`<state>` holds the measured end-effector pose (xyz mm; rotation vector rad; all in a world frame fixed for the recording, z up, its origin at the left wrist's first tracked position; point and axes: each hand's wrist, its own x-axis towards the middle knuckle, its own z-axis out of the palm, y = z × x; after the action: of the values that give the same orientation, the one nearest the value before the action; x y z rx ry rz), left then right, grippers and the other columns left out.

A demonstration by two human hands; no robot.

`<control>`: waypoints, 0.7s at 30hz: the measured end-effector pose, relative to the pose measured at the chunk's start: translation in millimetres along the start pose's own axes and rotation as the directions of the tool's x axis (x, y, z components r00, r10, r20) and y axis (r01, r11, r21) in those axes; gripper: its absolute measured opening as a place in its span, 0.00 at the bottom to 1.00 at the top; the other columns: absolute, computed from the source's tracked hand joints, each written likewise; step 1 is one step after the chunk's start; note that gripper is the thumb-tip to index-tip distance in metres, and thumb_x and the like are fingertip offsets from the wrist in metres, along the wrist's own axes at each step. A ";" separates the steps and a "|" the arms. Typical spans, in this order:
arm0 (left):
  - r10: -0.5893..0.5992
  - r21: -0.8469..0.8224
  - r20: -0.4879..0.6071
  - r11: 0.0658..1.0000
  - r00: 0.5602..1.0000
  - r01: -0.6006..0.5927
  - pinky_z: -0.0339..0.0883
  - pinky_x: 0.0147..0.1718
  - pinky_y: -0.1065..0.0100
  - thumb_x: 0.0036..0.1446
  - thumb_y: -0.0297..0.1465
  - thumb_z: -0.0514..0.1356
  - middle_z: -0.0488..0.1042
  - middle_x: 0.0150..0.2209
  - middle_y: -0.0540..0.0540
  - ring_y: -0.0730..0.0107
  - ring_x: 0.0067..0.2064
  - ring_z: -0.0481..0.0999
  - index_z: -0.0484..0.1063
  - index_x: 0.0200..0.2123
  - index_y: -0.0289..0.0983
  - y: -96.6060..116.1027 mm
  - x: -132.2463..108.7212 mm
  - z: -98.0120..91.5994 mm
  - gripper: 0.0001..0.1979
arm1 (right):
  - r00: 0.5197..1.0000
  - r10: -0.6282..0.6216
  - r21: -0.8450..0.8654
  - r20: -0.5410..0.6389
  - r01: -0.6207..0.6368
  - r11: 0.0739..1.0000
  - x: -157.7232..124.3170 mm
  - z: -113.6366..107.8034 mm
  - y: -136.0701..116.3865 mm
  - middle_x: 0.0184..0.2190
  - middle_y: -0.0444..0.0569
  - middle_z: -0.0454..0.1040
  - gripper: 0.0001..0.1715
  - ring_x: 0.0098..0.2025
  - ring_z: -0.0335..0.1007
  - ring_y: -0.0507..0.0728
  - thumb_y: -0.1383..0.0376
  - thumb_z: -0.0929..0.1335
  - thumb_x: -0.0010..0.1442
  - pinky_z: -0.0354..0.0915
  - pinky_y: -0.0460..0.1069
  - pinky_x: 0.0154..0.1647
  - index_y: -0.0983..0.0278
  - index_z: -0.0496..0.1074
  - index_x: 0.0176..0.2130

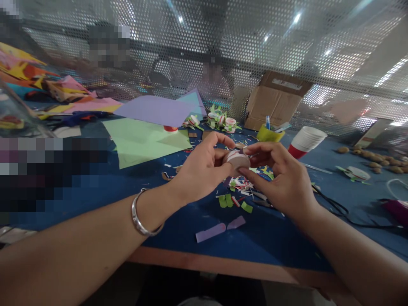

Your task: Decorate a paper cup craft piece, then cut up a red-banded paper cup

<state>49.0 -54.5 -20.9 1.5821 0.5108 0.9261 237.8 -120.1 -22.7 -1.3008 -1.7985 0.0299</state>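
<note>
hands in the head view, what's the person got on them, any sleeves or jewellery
No sleeves or gloves are in view on either side. The left hand has a plain silver metal bangle round its wrist, thin and smooth with no visible markings. The right hand shows no bracelet or watch at the wrist. No rings can be seen on either.

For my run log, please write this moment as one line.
left hand: holds round paper piece | right hand: pinches same piece | underneath: paper scraps on blue table
</note>
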 end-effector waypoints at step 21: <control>-0.193 0.103 0.219 0.979 0.956 0.174 0.59 0.22 0.73 0.57 0.28 0.60 0.77 0.31 0.52 0.77 0.24 0.69 0.61 0.49 0.39 5.4 1.8 -7.3 0.17 | 0.981 0.153 0.041 0.117 -0.159 0.986 8.4 -9.8 -1.9 0.28 0.43 0.73 0.07 0.28 0.67 0.51 0.61 0.69 0.65 0.62 0.46 0.27 0.62 0.74 0.36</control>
<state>43.4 -49.9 -15.1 1.6600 0.5285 0.5802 242.3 -118.8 -10.5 -1.4259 -1.7742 0.2389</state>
